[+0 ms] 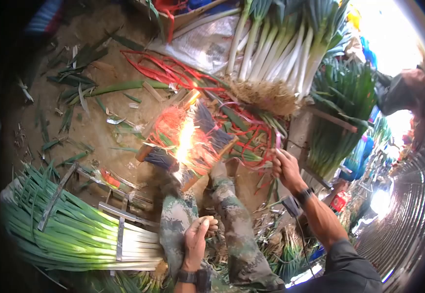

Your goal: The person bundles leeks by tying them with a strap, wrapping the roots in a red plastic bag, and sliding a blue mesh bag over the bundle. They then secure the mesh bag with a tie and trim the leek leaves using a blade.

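My right hand [286, 171] is closed at the right of centre, pinching a pinkish-red plastic strip [278, 140] that rises from it toward a tangle of red strips on the ground. My left hand [198, 240] hangs over my camouflage trousers [241, 239], fingers curled in, and nothing shows in it. Left of that hand, a large bundle of long green onions [90, 229] lies in a metal rack [120, 237], white ends toward my leg. Between my feet and the red tangle stands a small wooden-framed stool [189, 183] with red strands, partly washed out by sunlight.
More long green onions [276, 53] lie at the top, roots toward me. Another green bundle [342, 117] rests at the right in a frame. Red plastic strips [166, 73] and leaf scraps litter the dirt floor [110, 117]. A dark cable [302, 239] hangs near my right forearm.
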Demonstrator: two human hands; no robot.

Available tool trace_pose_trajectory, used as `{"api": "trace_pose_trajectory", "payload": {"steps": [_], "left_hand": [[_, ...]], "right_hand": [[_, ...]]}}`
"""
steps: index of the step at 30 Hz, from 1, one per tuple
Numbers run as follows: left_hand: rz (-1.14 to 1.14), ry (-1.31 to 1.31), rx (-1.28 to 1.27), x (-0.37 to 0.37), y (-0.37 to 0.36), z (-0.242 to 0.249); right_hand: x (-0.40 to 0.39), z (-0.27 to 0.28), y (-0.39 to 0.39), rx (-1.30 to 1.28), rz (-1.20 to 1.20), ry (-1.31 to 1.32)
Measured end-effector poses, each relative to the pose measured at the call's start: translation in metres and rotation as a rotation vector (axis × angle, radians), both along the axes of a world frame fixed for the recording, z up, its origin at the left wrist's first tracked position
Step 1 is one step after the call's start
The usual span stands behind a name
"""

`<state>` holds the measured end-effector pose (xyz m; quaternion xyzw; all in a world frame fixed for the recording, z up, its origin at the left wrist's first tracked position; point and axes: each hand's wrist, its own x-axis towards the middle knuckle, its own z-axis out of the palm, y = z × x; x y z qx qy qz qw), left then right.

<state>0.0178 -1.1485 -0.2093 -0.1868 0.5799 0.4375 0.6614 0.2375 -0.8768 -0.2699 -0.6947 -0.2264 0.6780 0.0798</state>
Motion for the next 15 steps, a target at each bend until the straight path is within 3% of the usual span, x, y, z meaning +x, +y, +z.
{"api": "trace_pose_trajectory", "payload": {"steps": [1,3,4,6,8,9,12,15], "left_hand": [[-0.105,0.029,0.045,0.007,0.002,0.004],[-0.148,0.008,0.095,0.012,0.015,0.020],[-0.097,-0.111,0.175,0.013,0.028,0.035],[-0.024,-0.200,0.255,0.015,0.045,0.064],[0.216,-0.378,0.450,0.018,0.050,0.093],[0.267,-0.308,0.445,0.016,0.046,0.108],[0.713,0.018,0.464,0.024,-0.022,0.129],[1.039,0.145,0.386,0.033,-0.073,0.151]], "right_hand": [[-0.002,0.042,0.001,0.000,-0.007,0.017],[-0.004,0.103,-0.010,0.198,0.446,-0.016],[-0.011,0.141,-0.011,-0.025,0.574,-0.039],[-0.036,0.185,-0.039,-0.154,0.818,0.078],[-0.040,0.189,-0.064,-0.058,1.162,0.308],[-0.045,0.188,-0.077,0.006,1.298,0.397],[-0.062,0.207,-0.095,-0.219,1.299,0.341],[-0.069,0.211,-0.097,-0.276,1.346,0.345]]}}
